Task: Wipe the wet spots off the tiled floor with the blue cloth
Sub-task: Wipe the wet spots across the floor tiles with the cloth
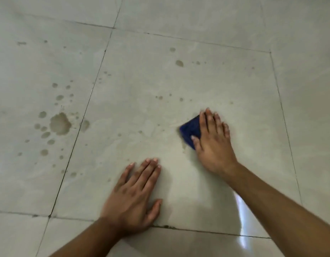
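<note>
My right hand (pixel 212 141) presses flat on a folded blue cloth (pixel 190 129) on the pale tiled floor (pixel 142 80); only the cloth's left part shows beyond my fingers. My left hand (pixel 134 195) lies flat on the floor with fingers spread, holding nothing, below and left of the cloth. A large wet spot (pixel 60 123) with several smaller drops around it sits on the tile to the left. More small drops (pixel 179 63) dot the middle tile beyond the cloth. A faint wet smear (pixel 184 148) lies just under the cloth's lower corner.
Dark grout lines (pixel 82 119) divide the floor into big square tiles. A bright reflection (pixel 241 219) shines on the tile near my right forearm. Nothing else stands on the floor in view.
</note>
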